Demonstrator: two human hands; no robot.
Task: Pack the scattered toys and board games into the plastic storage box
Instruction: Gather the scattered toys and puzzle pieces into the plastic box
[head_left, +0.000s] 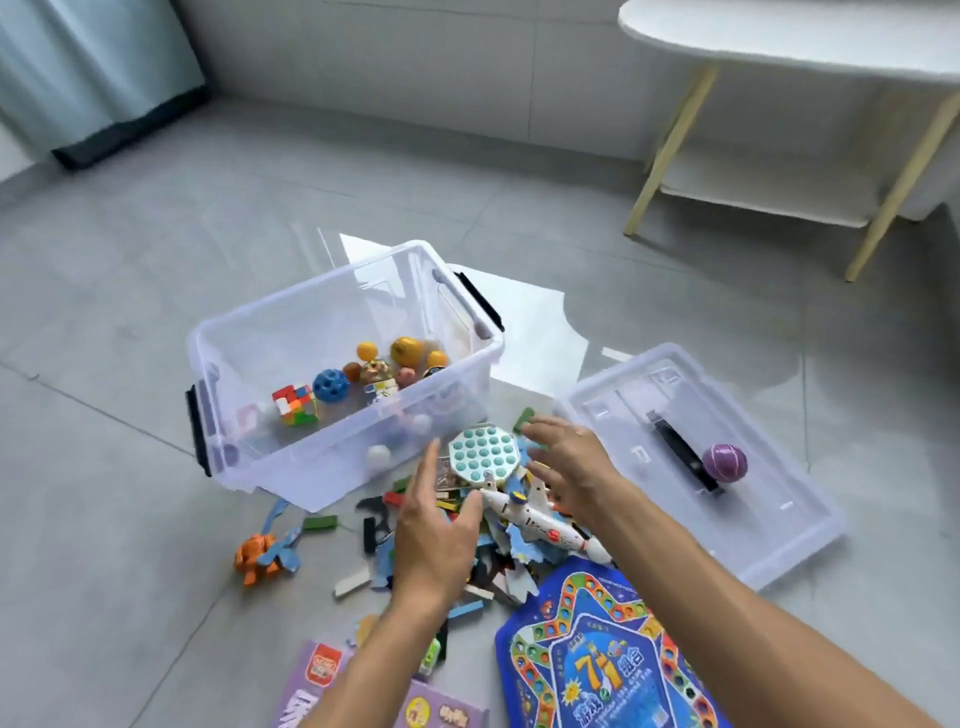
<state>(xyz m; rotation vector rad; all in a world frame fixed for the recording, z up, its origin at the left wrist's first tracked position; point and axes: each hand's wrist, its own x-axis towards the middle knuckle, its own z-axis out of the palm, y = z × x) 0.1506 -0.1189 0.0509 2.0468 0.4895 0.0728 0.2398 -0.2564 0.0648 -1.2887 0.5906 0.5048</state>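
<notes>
A clear plastic storage box (244, 332) with black latches sits on the floor, holding balls, a colour cube (294, 405), a blue holed ball (330, 385) and a small figure. In front of it lies a pile of toys: a teal bubble pad (480, 456), a white toy plane (540, 525), coloured blocks and puzzle pieces. My left hand (434, 535) and my right hand (569, 462) hover over the pile with fingers straight, on either side of the bubble pad and plane, holding nothing. A blue board game (602, 660) lies near me.
The box lid (769, 525) lies upside down at the right with a purple ball (724, 462) on it. An orange toy (255, 558) sits left of the pile. A purple box (317, 691) lies at the bottom edge. A white table (779, 31) with wooden legs stands back right.
</notes>
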